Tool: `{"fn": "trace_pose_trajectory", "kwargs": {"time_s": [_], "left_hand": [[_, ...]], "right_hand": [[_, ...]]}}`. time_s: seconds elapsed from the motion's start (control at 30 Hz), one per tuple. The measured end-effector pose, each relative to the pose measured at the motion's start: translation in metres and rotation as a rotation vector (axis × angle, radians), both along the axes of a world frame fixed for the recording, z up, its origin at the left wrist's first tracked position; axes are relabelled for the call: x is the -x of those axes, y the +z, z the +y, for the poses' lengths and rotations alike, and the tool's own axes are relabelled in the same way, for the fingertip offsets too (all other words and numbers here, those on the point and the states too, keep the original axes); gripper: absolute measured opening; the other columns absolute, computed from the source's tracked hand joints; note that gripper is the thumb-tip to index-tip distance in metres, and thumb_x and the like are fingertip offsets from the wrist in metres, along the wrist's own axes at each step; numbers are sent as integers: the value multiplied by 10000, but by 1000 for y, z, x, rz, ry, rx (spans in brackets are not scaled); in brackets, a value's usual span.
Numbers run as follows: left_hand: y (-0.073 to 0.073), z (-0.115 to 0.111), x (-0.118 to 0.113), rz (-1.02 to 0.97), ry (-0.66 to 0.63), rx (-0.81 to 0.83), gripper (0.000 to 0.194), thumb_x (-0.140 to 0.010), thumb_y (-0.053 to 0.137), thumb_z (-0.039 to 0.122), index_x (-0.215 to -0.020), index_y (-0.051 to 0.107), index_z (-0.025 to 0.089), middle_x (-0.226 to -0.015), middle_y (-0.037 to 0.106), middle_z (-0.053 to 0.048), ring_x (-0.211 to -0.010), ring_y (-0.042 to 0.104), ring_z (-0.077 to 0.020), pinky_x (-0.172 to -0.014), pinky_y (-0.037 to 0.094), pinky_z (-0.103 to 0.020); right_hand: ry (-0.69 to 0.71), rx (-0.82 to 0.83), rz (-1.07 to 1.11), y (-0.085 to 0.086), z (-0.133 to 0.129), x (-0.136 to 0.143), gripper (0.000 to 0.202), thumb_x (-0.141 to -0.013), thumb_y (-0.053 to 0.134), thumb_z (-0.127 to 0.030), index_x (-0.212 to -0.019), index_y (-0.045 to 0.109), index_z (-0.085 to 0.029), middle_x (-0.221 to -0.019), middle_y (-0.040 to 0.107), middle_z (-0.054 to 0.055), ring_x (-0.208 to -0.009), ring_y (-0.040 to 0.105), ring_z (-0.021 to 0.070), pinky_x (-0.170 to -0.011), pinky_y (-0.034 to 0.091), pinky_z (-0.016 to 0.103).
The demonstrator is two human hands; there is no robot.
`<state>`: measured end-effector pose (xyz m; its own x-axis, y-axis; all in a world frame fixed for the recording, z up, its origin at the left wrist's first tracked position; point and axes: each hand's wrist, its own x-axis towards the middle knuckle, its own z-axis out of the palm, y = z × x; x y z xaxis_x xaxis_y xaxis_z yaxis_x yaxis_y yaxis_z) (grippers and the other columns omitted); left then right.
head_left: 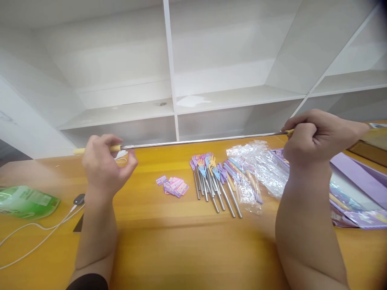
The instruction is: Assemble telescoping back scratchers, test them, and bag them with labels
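An extended telescopic back scratcher (193,141) spans the space between my hands, above the table. Its yellow handle lies in my left hand (104,165), the fingers curled over it and the thumb below the metal tube. My right hand (317,133) is closed around the yellow far end, whose shape is mostly hidden by the fingers. Beneath the rod lies a pile of back scratchers (208,173) with purple, blue, pink and yellow hand-shaped heads and metal rods. Left of them are small printed cards (175,186). Clear plastic wrapping (263,165) with coloured handles lies to their right.
White shelving (172,72) rises behind the wooden table (181,253). At left are a green plastic pouch (28,201), a white cable (39,226) and a small black device (79,199). A purple box (359,177) with packed items stands at right, partly behind my right forearm.
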<state>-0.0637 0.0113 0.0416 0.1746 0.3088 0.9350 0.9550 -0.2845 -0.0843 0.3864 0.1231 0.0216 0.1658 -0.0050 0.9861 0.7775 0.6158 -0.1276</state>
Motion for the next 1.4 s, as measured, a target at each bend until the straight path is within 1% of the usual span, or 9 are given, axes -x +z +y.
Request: {"fn": "trace_pose_trajectory", "kwargs": {"time_s": [0.13, 0.37, 0.53, 0.7, 0.83, 0.93, 1.0, 1.2, 1.4], "left_hand": [[-10, 2, -22, 41, -92, 59, 517, -769, 779, 180, -1173, 470, 271, -907, 586, -16, -709, 531, -210, -629, 393, -352], [-27, 9, -60, 160, -192, 100, 538, -809, 721, 85, -1181, 380, 273, -915, 571, -1, -740, 504, -193, -642, 406, -332], [-30, 8, -62, 148, -189, 101, 548, -810, 725, 89, -1187, 376, 278, -946, 580, -6, -727, 495, -181, -622, 407, -329], [-32, 8, -64, 142, -166, 116, 535, -808, 698, 64, -1184, 380, 273, -929, 558, -13, -755, 493, -194, -608, 395, -325], [-48, 1, -86, 80, -172, 132, 496, -781, 579, -35, -1129, 388, 263, -861, 514, -11, -709, 456, -192, -557, 306, -323], [-61, -5, -104, 51, -250, 224, 494, -748, 516, -64, -1084, 365, 266, -789, 462, 9, -684, 428, -198, -536, 252, -321], [-66, -7, -109, 29, -315, 253, 490, -756, 510, -61, -1091, 364, 265, -786, 462, 16, -681, 431, -194, -544, 287, -313], [-57, -8, -104, 40, -390, 317, 445, -892, 582, 26, -1268, 430, 211, -898, 574, -26, -795, 551, -207, -679, 490, -337], [-38, -5, -87, 172, -335, 227, 402, -976, 695, 122, -1345, 541, 166, -1067, 704, -96, -890, 611, -231, -815, 526, -375]], "right_hand": [[-36, 61, -62, -2, -10, 26, 229, -628, 437, -230, -470, 602, -217, -359, 380, -5, -365, 338, 98, -448, 244, 291], [99, 23, -282, -12, -36, 95, 162, -618, 489, -65, -594, 525, -221, -455, 387, -51, -452, 251, 108, -507, 251, 286], [134, 38, -278, -17, -34, 102, 182, -645, 493, -39, -616, 501, -218, -474, 386, -54, -475, 236, 110, -509, 245, 285], [81, 89, -228, -19, -36, 101, 183, -680, 483, -61, -594, 499, -221, -456, 359, -42, -465, 236, 118, -517, 235, 298], [83, 24, -325, -28, -62, 134, 183, -737, 492, -87, -632, 524, -233, -507, 474, -26, -487, 318, 136, -543, 245, 325], [124, 5, -477, -35, -84, 161, 206, -798, 528, -139, -620, 499, -237, -532, 447, -17, -514, 320, 148, -544, 230, 344], [123, 28, -511, -36, -89, 169, 233, -828, 547, -145, -619, 492, -232, -535, 431, -21, -521, 322, 143, -547, 249, 338], [154, 118, -494, -33, -71, 163, 212, -824, 520, -84, -669, 487, -225, -542, 456, -45, -522, 346, 122, -557, 255, 311], [202, 173, -550, -31, -59, 153, 162, -833, 522, -86, -747, 560, -217, -594, 530, -52, -543, 317, 125, -555, 270, 301]]}}
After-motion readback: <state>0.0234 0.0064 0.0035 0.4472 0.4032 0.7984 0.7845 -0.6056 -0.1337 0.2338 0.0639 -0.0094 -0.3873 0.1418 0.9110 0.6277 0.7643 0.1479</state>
